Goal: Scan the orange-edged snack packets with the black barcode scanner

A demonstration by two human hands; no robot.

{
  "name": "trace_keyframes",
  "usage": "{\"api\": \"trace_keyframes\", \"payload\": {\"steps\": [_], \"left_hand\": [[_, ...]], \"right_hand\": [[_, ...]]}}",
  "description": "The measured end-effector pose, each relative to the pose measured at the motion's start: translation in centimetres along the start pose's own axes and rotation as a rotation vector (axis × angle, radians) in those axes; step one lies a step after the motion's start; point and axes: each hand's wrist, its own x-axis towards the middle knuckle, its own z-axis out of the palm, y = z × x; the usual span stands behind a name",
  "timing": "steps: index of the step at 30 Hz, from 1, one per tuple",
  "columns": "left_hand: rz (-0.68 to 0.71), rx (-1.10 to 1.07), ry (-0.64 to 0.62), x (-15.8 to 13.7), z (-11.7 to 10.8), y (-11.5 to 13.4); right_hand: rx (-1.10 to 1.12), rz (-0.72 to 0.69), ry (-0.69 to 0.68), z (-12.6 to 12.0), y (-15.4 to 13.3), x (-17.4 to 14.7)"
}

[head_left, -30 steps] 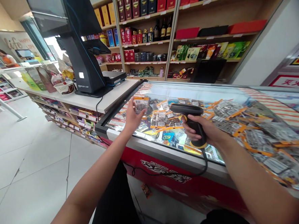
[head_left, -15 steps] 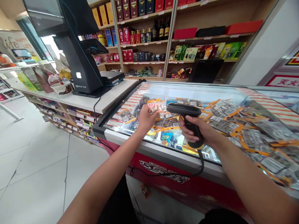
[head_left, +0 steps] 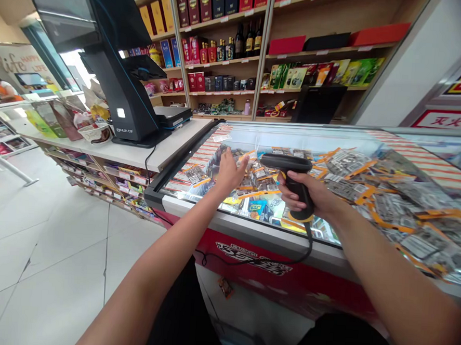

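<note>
My right hand [head_left: 297,192] grips a black barcode scanner [head_left: 286,163] by its handle, and the scanner's head points left over the glass top of a chest freezer [head_left: 279,135]. A cable hangs from the handle's yellow-ringed base. To the left, my left hand [head_left: 230,171] hovers with fingers spread and nothing held in it. Under and beside it lie small clear snack packets with orange edges [head_left: 264,185]. A larger pile of similar packets [head_left: 392,203] covers the right part of the freezer top.
A checkout terminal [head_left: 135,99] stands on the white counter [head_left: 173,151] at the left. Behind the freezer rise shelves of boxes and bottles [head_left: 248,41]. One packet [head_left: 225,288] lies on the floor by the freezer's red front. A person [head_left: 5,90] is at the far left.
My left hand has let go of the packet it held, and its fingers have spread. The scanner stays in my right hand, nearly unmoved. The view has shifted slightly.
</note>
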Motion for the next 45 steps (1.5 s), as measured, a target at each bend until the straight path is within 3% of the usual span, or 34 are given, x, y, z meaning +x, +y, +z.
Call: {"api": "trace_keyframes", "payload": {"steps": [4,8,10,13,17,20,22,26,30,41,45], "left_hand": [[-0.035,0.298,-0.041,-1.2,-3.4,-0.9],[-0.151,0.585,-0.025,-2.8,-8.6,-4.4],[-0.228,0.642,-0.058,-3.1,-10.4,-6.4],[-0.184,0.584,-0.087,-3.0,-11.5,-8.4],[-0.07,0.262,0.043,-2.3,-10.9,-8.2],[0.098,0.048,0.143,-2.2,-9.6,-6.3],[0.152,-0.029,0.146,-2.5,-8.4,-4.6],[0.057,-0.09,0.06,-3.6,-5.9,-1.3],[0.043,-0.119,0.057,-4.1,-4.5,0.1],[0.043,-0.08,0.055,-4.3,-4.8,0.0],[-0.02,-0.072,0.098,-3.8,-5.2,-1.2]], "right_hand": [[-0.024,0.011,0.019,0.0,-0.1,-0.1],[-0.023,0.022,0.03,0.0,-0.1,0.0],[-0.029,0.026,0.03,0.0,-0.1,0.0],[-0.041,0.043,0.021,0.0,0.0,0.0],[-0.051,0.075,0.027,-0.2,0.1,0.1],[-0.06,0.065,0.001,-0.2,0.0,0.0],[-0.058,0.048,-0.038,0.0,-0.1,-0.2],[-0.058,0.025,-0.12,0.5,-0.5,-0.6],[-0.074,0.016,-0.193,0.8,-0.4,-0.6],[-0.077,0.042,-0.164,1.1,-0.5,-0.8],[-0.072,0.005,0.011,0.5,-0.4,-0.5]]}}
